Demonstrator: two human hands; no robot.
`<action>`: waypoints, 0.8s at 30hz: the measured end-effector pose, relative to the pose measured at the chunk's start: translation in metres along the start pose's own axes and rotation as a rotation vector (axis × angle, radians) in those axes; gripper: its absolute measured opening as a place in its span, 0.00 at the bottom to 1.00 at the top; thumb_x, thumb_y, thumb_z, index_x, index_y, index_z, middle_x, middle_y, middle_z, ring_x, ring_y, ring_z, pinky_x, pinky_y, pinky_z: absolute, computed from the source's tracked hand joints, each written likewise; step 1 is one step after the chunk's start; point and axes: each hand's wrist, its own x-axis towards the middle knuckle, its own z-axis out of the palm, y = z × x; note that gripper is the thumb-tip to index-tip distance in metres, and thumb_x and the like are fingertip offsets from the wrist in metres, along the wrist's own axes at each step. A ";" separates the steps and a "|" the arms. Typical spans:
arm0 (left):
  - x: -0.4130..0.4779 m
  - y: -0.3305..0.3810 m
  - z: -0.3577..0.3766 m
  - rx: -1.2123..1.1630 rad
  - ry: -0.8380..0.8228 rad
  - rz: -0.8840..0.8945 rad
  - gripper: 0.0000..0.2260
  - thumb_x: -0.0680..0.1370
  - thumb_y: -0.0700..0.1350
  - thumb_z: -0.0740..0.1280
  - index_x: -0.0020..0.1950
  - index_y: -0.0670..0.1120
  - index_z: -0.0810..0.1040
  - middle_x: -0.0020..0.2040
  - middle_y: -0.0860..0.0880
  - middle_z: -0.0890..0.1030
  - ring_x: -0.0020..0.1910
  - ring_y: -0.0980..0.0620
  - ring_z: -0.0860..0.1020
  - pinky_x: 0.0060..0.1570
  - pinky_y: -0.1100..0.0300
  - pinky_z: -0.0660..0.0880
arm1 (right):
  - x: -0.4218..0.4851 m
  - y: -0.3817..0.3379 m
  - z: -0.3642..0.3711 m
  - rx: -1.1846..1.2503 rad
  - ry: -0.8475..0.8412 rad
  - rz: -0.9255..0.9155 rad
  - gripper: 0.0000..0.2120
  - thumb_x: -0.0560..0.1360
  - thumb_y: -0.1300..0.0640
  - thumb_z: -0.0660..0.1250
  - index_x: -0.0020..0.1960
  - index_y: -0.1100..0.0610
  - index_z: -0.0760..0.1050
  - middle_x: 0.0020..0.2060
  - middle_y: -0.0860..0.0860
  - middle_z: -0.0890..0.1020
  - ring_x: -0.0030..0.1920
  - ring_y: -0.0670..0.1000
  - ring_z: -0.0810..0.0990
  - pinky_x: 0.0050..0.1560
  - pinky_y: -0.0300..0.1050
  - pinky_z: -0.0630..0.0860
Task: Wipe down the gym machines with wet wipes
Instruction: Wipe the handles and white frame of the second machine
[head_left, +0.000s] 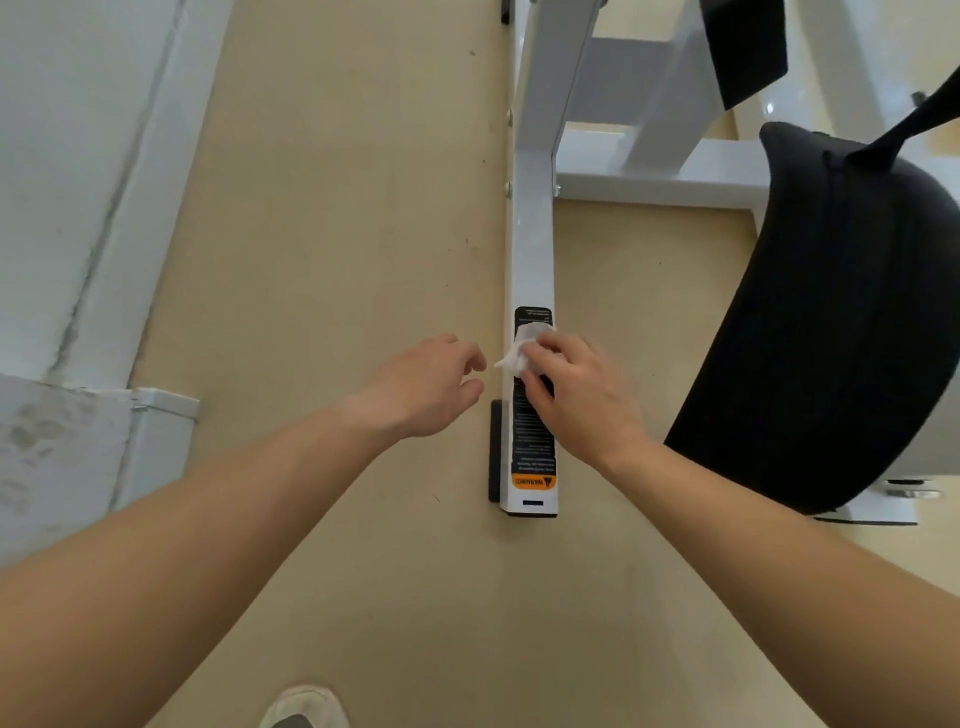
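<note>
A white metal beam (531, 249) of the gym machine runs from the top of the view toward me and ends near the floor. A black and orange warning label (532, 447) covers its near end. My right hand (576, 395) presses a crumpled white wet wipe (524, 348) onto the upper part of that label. My left hand (426, 387) hovers just left of the beam, fingers loosely curled and holding nothing, its fingertips close to the wipe's corner.
A large black padded seat (831, 322) of the machine hangs to the right of the beam. White frame bars (654, 176) cross behind it. A white wall and baseboard (104, 218) line the left. The beige floor (337, 208) lies between; my shoe (306, 709) shows at the bottom.
</note>
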 end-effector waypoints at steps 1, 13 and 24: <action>0.000 -0.002 0.000 -0.009 0.009 0.000 0.14 0.82 0.51 0.62 0.67 0.51 0.74 0.61 0.53 0.76 0.56 0.51 0.77 0.61 0.50 0.74 | -0.002 0.000 0.003 -0.041 0.014 -0.029 0.13 0.81 0.53 0.61 0.58 0.58 0.80 0.58 0.54 0.81 0.54 0.57 0.78 0.52 0.52 0.77; 0.003 -0.013 -0.002 -0.030 0.087 -0.027 0.14 0.82 0.49 0.61 0.66 0.50 0.74 0.61 0.53 0.76 0.55 0.52 0.77 0.58 0.55 0.73 | 0.010 0.012 0.006 -0.062 -0.007 -0.178 0.09 0.80 0.61 0.67 0.56 0.65 0.80 0.62 0.61 0.81 0.64 0.60 0.79 0.66 0.51 0.73; -0.020 -0.026 0.016 -0.006 0.026 -0.007 0.13 0.82 0.49 0.61 0.66 0.51 0.74 0.61 0.54 0.76 0.55 0.52 0.77 0.59 0.52 0.75 | -0.037 0.020 0.006 -0.230 -0.371 -0.225 0.33 0.82 0.42 0.42 0.81 0.60 0.44 0.81 0.56 0.44 0.81 0.53 0.41 0.80 0.51 0.46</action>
